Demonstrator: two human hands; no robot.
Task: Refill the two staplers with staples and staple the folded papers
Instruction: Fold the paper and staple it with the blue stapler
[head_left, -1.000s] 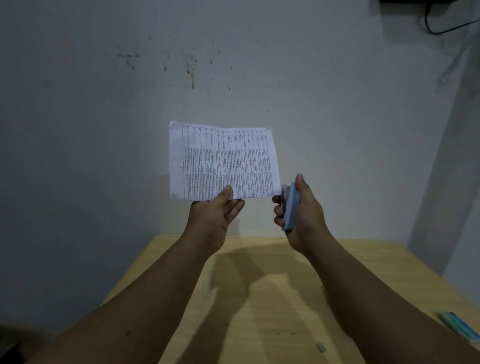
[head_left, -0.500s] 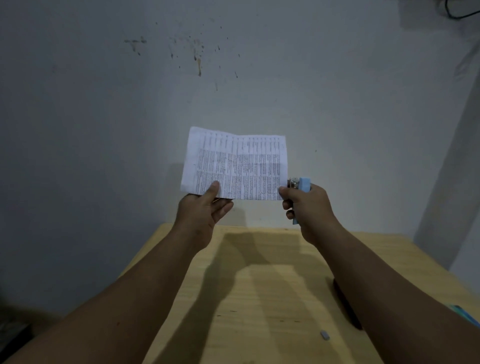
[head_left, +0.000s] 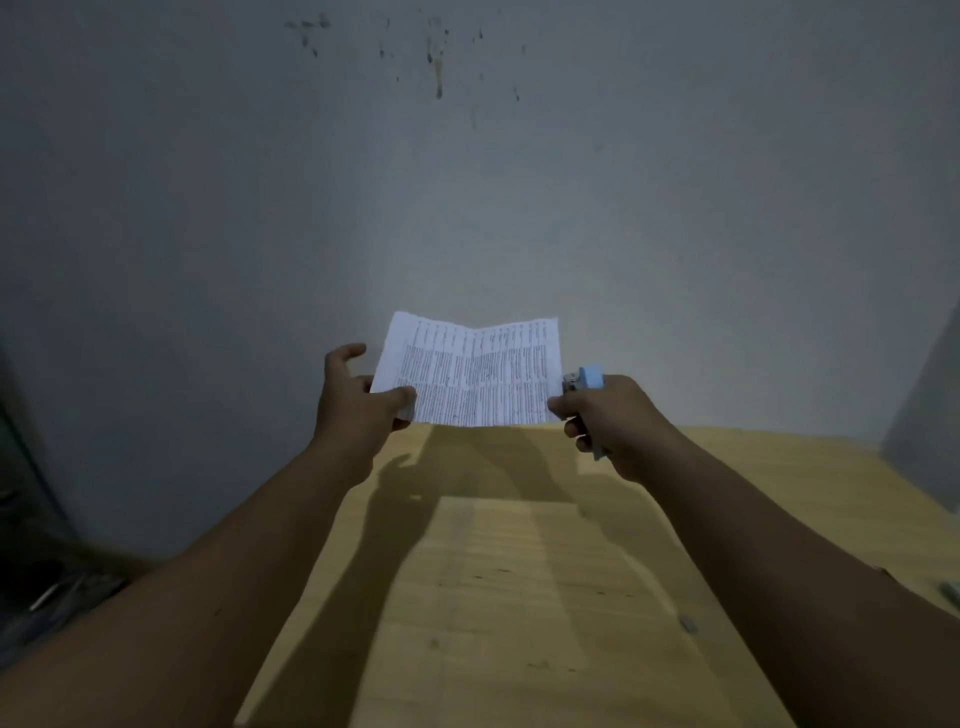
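Note:
A folded printed paper is held up in the air above the far end of the wooden table. My left hand pinches its lower left corner between thumb and fingers, with the index finger raised off the sheet. My right hand grips a light blue stapler, whose metal mouth sits at the paper's right edge. Most of the stapler is hidden inside my fist. A second stapler is not in view.
A small grey piece lies on the table at the right. A thin object shows at the right edge of the table. A grey wall stands behind the table. Dark clutter sits on the floor at the left.
The paper and both hands have come lower in view and the sheet now tilts flatter. The stapler's mouth stays at the paper's right edge. My left index finger has lifted away.

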